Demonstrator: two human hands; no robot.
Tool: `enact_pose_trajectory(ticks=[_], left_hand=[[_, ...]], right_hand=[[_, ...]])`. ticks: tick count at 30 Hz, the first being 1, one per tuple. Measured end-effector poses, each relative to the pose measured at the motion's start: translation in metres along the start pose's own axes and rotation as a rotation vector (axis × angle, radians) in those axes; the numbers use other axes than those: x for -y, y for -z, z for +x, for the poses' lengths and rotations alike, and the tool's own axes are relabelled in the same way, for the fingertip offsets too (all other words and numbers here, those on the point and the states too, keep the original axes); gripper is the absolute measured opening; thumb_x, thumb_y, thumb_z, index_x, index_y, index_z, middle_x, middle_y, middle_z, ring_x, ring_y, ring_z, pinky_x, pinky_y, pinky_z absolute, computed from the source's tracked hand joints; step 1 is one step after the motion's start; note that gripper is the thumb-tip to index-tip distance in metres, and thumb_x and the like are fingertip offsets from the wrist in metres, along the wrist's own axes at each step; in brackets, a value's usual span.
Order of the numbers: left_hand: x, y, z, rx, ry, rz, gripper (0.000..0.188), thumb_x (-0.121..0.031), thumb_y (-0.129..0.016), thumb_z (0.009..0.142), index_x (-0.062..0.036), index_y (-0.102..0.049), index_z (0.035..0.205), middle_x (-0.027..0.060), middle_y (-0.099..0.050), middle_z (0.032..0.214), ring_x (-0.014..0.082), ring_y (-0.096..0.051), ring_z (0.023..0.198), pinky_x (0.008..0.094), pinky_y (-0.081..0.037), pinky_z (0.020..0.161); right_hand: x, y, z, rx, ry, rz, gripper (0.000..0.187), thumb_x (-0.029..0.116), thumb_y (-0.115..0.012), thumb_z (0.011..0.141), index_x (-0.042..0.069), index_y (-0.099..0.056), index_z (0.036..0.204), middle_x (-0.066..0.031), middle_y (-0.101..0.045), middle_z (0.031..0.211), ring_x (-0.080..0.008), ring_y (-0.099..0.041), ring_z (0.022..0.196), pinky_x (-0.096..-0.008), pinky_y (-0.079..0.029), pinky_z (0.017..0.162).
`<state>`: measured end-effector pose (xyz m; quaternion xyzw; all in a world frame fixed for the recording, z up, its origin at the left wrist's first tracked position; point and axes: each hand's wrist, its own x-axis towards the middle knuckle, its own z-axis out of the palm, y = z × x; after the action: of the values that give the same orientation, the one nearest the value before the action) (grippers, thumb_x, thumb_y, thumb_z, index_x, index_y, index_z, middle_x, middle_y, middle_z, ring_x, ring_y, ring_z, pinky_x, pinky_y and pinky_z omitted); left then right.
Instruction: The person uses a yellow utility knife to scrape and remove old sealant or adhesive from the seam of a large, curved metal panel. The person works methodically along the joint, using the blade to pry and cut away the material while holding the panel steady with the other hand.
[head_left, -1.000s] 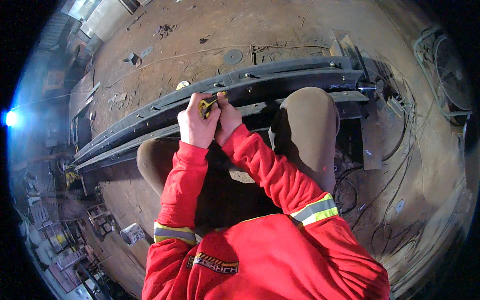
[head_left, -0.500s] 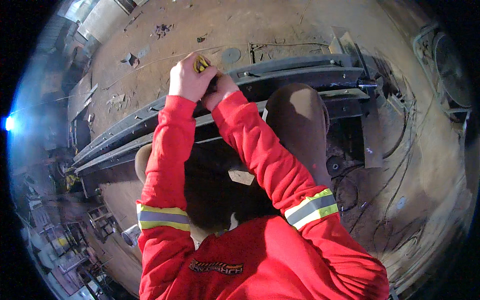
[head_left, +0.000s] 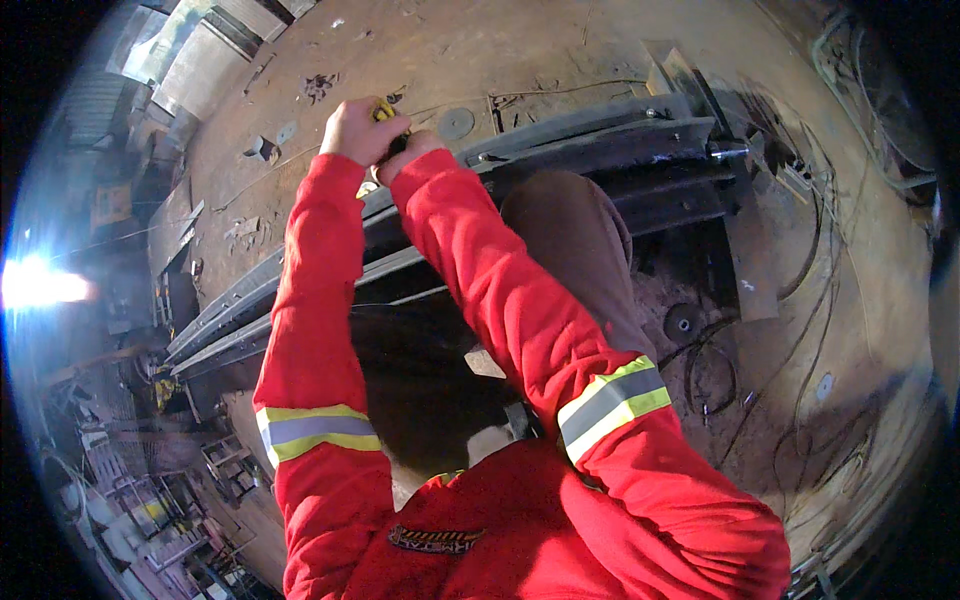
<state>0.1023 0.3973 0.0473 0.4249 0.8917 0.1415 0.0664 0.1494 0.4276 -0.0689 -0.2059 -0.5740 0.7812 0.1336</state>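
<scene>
My left hand [head_left: 352,132] is closed round a small yellow-and-black tool [head_left: 383,110], and only part of it shows between the fingers. Pressed close beside it, my right hand [head_left: 412,150] is closed too, its fingers mostly hidden behind the sleeve and the other hand. I cannot tell what kind of tool it is. Both hands are above the far edge of long dark steel beams [head_left: 610,150], which run across in front of my knees and carry small bolts along their length.
A round grey disc [head_left: 457,123] lies on the floor past the beams. Another disc [head_left: 684,322] and loose cables [head_left: 822,330] are at the right. A bright welding-like light [head_left: 40,283] shines at far left. Scrap metal pieces [head_left: 262,149] lie on the floor.
Both hands, with the yellow-and-black tool, have shifted slightly left and up in the view. The view itself has moved a little. The light at the left has grown brighter.
</scene>
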Motion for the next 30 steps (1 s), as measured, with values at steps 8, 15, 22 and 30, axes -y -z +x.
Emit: enact_pose_trajectory(ticks=[8, 15, 22, 30], left_hand=[[0.014, -0.008, 0.029, -0.076, -0.02, -0.003, 0.044, -0.045, -0.072, 0.07, -0.0053, -0.073, 0.09, 0.0138, -0.07, 0.076, 0.0248, -0.066, 0.067, 0.0375, -0.054, 0.068], [-0.038, 0.141, -0.001, -0.262, -0.264, -0.378, 0.031, -0.028, -0.072, 0.084, -0.0008, -0.067, 0.097, 0.0064, -0.068, 0.077, 0.0122, -0.064, 0.066, 0.0289, -0.052, 0.061], [-0.049, 0.055, -0.137, -0.486, -0.143, -0.22, 0.062, -0.01, -0.078, 0.064, -0.0073, -0.051, 0.119, 0.0165, -0.065, 0.093, 0.0361, -0.067, 0.083, 0.0388, -0.055, 0.072], [0.003, -0.011, -0.213, -0.194, 0.105, -0.347, 0.048, -0.003, -0.054, 0.078, 0.0024, -0.05, 0.125, 0.0279, -0.06, 0.108, 0.0421, -0.06, 0.099, 0.0416, -0.048, 0.087]], right_hand=[[0.03, 0.008, 0.036, -0.136, -0.474, 1.737, 0.037, 0.028, -0.038, 0.097, 0.014, -0.061, 0.123, -0.0084, -0.065, 0.122, -0.0243, -0.063, 0.109, -0.0443, -0.048, 0.097], [0.174, 0.006, -0.008, 0.189, 0.194, 1.294, 0.041, 0.037, -0.069, 0.081, 0.0, -0.065, 0.099, -0.0156, -0.069, 0.088, -0.0285, -0.066, 0.079, -0.0381, -0.051, 0.074], [0.138, 0.016, -0.115, -0.131, 0.475, -0.038, 0.021, 0.017, -0.075, 0.081, 0.002, -0.06, 0.078, -0.007, -0.062, 0.067, -0.0137, -0.058, 0.057, -0.0314, -0.048, 0.054], [0.135, 0.12, -0.099, 0.495, 0.206, -0.98, 0.072, 0.048, -0.077, 0.074, -0.005, -0.061, 0.12, -0.0234, -0.067, 0.111, -0.03, -0.066, 0.102, -0.0387, -0.051, 0.09]])
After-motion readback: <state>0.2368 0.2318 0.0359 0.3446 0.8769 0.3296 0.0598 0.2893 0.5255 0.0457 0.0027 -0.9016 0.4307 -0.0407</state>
